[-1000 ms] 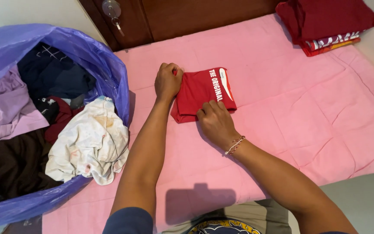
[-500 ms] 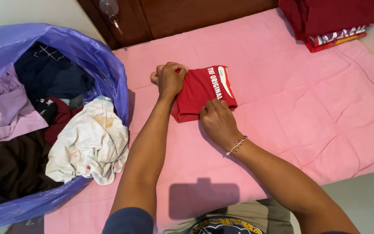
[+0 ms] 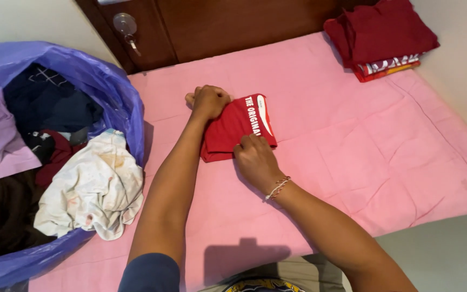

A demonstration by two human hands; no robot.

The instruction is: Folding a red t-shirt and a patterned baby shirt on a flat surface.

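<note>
Gripping the folded red shirt (image 3: 233,130) — left hand (image 3: 209,101) fisted, right hand (image 3: 255,161) flat.

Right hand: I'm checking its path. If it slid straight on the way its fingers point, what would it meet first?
The right hand already touches the folded red shirt; beyond it probably only pink sheet.

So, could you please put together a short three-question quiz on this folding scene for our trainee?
1. True or false: both hands, left hand and right hand, touch the folded red shirt.
2. Where does the stack of folded clothes lie on the pink sheet? A) far right corner B) inside the bag C) beside the person's knees
3. What colour is the plastic bag holding the unfolded laundry?

Key: 1 true; 2 A; 3 purple-blue.
</note>
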